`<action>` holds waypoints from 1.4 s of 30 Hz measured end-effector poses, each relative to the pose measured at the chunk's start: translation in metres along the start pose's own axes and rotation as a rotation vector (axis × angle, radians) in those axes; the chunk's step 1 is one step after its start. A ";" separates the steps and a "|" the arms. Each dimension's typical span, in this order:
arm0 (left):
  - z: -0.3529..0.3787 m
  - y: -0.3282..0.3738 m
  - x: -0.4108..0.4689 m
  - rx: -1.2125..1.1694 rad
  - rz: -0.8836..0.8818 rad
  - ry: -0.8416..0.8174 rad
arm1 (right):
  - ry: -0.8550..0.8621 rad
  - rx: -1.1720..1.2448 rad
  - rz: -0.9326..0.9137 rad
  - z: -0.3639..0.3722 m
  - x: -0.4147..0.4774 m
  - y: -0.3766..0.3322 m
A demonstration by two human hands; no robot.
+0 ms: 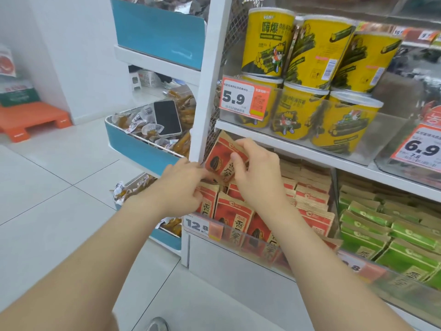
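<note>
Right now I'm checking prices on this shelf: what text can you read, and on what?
"5.9": left price tag, before the yellow tubs.
"嗨爆": top-left yellow tub.
"6.9" over "7.5": right price tag.
"12.8": lower price tag, before the red packets.
"香": red packets.
Fine print on tags, tubs and packets: too blurred to read.

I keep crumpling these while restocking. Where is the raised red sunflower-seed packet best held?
At its flat upper edge, from the front. The red sunflower-seed packet stands tilted above the row, upper edge free, lower end among other packets beside the left hand. The right hand pinches it there.
</note>
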State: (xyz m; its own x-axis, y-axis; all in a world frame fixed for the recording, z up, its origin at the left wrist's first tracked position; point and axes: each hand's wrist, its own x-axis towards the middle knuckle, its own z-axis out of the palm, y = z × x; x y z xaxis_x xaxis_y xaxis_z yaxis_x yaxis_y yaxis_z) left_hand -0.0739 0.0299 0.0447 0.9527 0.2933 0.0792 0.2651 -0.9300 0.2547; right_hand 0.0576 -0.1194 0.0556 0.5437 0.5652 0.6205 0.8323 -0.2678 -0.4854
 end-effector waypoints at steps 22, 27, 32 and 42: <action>0.007 -0.016 0.024 0.263 0.024 0.276 | -0.515 -0.236 0.373 0.027 0.032 -0.003; 0.003 -0.011 0.020 0.143 0.003 0.234 | -0.634 -0.258 0.436 0.032 0.029 -0.002; 0.010 0.000 0.016 0.044 0.021 0.107 | -0.666 -0.243 0.436 0.036 0.030 0.004; 0.012 0.003 0.019 0.162 -0.034 -0.070 | -0.313 -0.358 0.357 0.044 0.037 0.015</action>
State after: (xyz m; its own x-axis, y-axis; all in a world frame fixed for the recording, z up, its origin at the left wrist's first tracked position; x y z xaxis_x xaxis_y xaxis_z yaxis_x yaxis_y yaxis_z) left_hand -0.0534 0.0302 0.0356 0.9494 0.3141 0.0046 0.3122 -0.9450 0.0972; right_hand 0.0856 -0.0679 0.0438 0.7842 0.5804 0.2194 0.6181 -0.6995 -0.3587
